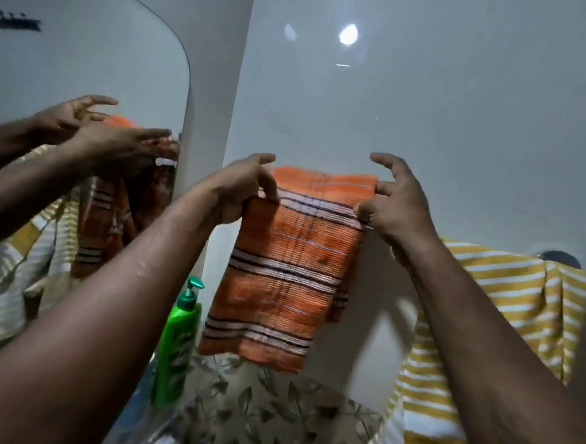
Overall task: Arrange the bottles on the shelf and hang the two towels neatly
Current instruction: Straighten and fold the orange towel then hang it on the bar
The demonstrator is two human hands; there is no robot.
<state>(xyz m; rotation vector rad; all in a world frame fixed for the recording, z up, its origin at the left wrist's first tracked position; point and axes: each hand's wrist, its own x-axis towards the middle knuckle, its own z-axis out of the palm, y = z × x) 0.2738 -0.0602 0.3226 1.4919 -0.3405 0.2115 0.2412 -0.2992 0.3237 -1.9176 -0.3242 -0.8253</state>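
Note:
An orange towel [286, 259] with dark and white stripes hangs folded over a rail on the white wall. My left hand [242, 188] pinches its upper left edge. My right hand [394, 200] pinches its upper right edge with thumb and lower fingers, the index finger raised. A yellow-and-white striped towel [506, 303] hangs to the right, behind my right forearm. A green pump bottle [176, 345] stands on a glass shelf [266, 419] with a leaf pattern, below and left of the orange towel.
A mirror [86, 106] on the left wall reflects my hands and both towels. A round metal rail end [560, 260] shows above the yellow towel. A light glare marks the glossy wall above.

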